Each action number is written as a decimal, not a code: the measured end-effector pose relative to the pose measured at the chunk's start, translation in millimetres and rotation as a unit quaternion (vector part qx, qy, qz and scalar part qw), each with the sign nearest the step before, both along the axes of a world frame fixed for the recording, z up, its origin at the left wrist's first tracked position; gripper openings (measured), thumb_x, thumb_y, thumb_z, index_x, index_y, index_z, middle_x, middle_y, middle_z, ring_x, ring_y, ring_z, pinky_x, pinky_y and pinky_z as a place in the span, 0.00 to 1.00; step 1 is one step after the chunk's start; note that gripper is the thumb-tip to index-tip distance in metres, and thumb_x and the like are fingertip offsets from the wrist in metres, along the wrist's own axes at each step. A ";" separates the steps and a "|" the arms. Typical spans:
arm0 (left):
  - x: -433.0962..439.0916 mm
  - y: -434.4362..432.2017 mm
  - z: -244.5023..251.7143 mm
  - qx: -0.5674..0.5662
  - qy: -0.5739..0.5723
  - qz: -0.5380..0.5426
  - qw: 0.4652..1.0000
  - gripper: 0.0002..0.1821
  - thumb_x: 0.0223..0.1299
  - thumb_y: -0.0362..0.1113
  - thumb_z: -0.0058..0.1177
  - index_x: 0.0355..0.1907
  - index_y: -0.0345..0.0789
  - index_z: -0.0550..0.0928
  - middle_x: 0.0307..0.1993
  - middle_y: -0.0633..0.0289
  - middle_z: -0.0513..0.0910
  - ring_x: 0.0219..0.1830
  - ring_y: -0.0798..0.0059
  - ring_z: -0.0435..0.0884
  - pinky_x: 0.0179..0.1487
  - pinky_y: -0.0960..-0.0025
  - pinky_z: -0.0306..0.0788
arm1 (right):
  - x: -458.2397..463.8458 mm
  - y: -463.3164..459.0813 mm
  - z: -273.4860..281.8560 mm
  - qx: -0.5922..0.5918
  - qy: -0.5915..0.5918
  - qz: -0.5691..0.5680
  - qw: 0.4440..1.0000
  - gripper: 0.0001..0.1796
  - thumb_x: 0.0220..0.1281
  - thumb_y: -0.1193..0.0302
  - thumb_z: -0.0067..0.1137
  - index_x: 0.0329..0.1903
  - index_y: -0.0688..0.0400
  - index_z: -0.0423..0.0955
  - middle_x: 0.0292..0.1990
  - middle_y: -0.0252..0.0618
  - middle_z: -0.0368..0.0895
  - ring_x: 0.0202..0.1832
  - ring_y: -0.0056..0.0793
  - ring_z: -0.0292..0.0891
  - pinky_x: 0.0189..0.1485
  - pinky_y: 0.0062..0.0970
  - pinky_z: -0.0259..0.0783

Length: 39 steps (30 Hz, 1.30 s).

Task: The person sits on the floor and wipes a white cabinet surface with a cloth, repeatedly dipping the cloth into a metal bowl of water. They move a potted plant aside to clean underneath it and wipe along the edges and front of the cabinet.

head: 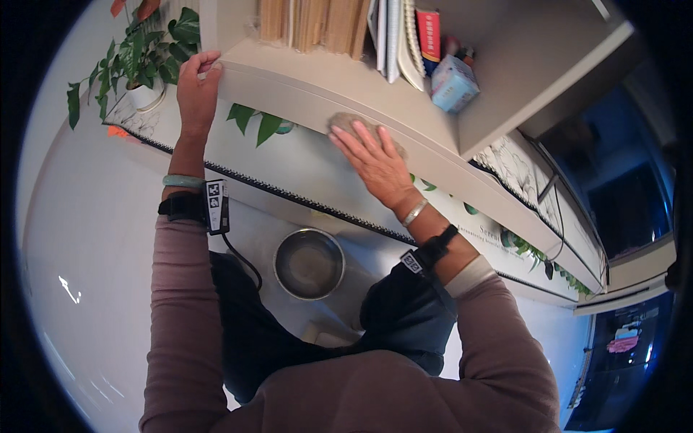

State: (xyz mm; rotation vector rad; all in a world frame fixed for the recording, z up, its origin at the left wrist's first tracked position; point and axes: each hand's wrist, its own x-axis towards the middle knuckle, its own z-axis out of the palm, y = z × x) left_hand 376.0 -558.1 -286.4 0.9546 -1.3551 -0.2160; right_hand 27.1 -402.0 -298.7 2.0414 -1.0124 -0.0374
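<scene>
My right hand (373, 162) lies spread over a grey-brown cloth (346, 120), pressing it against the front edge of a beige shelf (303, 100). The cloth shows beyond the fingertips and beside the fingers. At the shelf's left end, my left hand (200, 86) rests with its fingers curled at the corner; nothing shows in it. Below, between my knees, a round metal basin (309, 263) stands on the floor, with what looks like water in it.
On the shelf stand books (319, 24), notebooks (398, 43), a red book (429, 33) and a blue tissue pack (455, 84). A potted plant (143, 94) is at left. A printed cover with a black beaded edge (303, 200) runs below the shelf. A black cable (560, 216) hangs at right.
</scene>
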 end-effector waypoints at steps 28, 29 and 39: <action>-131.4 101.2 -25.6 -0.018 -0.110 -0.097 0.989 0.08 0.56 0.26 0.57 0.38 0.36 0.84 0.38 0.59 0.83 0.38 0.67 0.83 0.46 0.68 0.77 | -147.4 141.3 -23.3 -0.147 -0.458 -0.144 0.865 0.44 0.56 0.89 0.45 0.78 0.66 0.47 0.79 0.62 0.39 0.80 0.62 0.37 0.81 0.49 0.40; -138.3 108.4 -31.3 0.012 -0.114 -0.128 0.985 0.07 0.57 0.27 0.57 0.39 0.36 0.84 0.38 0.59 0.84 0.38 0.68 0.83 0.46 0.68 0.77 | -133.2 134.2 -27.0 -0.138 -0.463 -0.128 0.866 0.45 0.55 0.90 0.45 0.78 0.65 0.48 0.79 0.62 0.40 0.80 0.62 0.37 0.81 0.48 0.40; -181.1 168.9 -142.0 0.443 -0.022 -0.473 0.761 0.25 0.64 0.41 0.61 0.62 0.38 0.74 0.49 0.64 0.83 0.47 0.72 0.82 0.55 0.66 0.75 | -17.4 93.7 -91.8 0.247 -0.717 0.056 0.650 0.31 0.71 0.81 0.40 0.76 0.58 0.59 0.67 0.53 0.72 0.70 0.42 0.67 0.73 0.31 0.60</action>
